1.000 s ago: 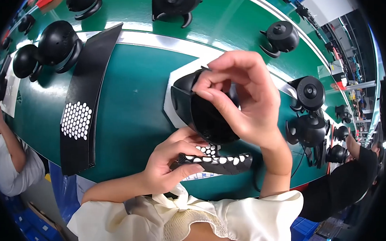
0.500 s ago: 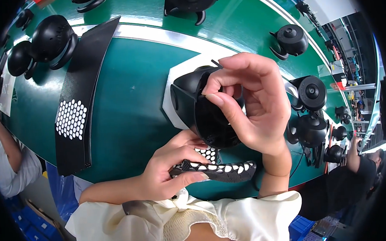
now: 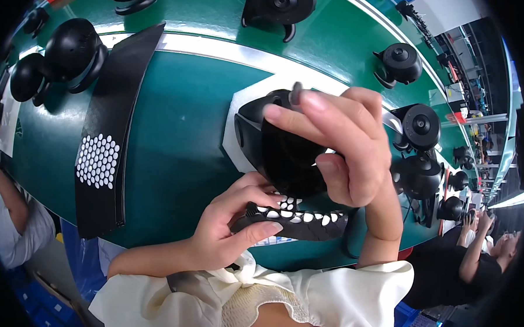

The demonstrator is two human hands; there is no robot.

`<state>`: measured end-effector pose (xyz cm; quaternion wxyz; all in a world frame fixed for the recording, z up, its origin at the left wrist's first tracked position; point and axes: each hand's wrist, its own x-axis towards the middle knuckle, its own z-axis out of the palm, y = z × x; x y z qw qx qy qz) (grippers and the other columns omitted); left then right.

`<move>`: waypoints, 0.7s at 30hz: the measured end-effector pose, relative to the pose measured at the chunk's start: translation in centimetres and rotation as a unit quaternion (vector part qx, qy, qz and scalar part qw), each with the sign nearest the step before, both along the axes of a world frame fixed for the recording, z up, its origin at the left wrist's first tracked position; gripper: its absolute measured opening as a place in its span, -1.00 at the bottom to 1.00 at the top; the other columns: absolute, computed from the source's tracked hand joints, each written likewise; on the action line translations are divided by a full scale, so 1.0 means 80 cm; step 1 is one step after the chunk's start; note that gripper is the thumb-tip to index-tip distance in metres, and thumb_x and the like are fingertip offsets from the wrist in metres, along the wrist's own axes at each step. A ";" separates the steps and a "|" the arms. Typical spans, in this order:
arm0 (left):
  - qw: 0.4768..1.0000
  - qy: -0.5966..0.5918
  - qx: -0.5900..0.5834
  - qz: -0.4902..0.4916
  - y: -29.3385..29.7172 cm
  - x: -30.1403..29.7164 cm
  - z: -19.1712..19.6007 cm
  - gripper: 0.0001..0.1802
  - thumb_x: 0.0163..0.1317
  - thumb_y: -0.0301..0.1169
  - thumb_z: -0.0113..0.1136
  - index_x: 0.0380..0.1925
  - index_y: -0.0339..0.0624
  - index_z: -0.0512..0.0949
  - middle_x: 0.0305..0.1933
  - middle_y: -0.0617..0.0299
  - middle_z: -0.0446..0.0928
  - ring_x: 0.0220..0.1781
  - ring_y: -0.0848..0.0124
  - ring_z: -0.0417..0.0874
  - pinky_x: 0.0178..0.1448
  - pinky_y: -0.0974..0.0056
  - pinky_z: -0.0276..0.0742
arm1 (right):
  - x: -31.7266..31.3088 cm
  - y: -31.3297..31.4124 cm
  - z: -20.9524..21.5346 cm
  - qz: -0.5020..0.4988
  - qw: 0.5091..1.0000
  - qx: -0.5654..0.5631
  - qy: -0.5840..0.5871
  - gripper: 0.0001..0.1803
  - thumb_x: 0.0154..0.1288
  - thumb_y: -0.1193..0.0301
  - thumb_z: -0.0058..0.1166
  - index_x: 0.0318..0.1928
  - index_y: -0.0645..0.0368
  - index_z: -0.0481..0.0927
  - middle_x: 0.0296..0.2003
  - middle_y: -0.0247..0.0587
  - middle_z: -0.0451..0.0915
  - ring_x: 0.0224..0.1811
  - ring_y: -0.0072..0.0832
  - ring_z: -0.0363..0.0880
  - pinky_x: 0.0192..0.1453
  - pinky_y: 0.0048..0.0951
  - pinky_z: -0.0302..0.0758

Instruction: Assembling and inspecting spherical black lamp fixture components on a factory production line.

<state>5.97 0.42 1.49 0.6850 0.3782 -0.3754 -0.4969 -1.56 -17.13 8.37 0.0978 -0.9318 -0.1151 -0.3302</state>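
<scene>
My left hand [image 3: 229,223] is closed around a bent black sheet [image 3: 320,230] dotted with white oval pieces, thumb in front and fingers behind. A glossy black rounded housing [image 3: 276,157] rests on a white pad [image 3: 232,144] just beyond it. My right hand [image 3: 352,142] is over the housing's right side, index and middle fingers stretched out, thumb apart from them. No piece shows in its fingers; whether the fingertips touch the housing I cannot tell. Part of the housing is hidden behind this hand.
Black flat sheets [image 3: 103,211] with a patch of white round pieces [image 3: 98,162] lie on the green table [image 3: 173,138] at left. Several black housings stand around: a round one [image 3: 73,52] far left, others [image 3: 421,127] at right. Other people [image 3: 471,262] work at both sides.
My right hand has opened from a pinch, its fingers now stretched across the housing. The sheet in my left hand has tilted slightly. A housing on the far surface has shifted right.
</scene>
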 end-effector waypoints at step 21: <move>1.000 0.008 0.021 0.008 0.000 0.003 -0.001 -0.81 0.09 -0.54 0.04 -0.26 -0.32 0.38 -0.10 0.01 0.37 0.00 0.31 0.37 0.12 0.28 0.20 | -0.067 -0.046 -0.008 -0.115 0.821 0.556 0.058 -0.89 0.16 0.57 0.01 -0.31 0.36 0.50 -0.25 -0.17 0.54 -0.21 -0.59 0.48 -0.08 -0.59 0.41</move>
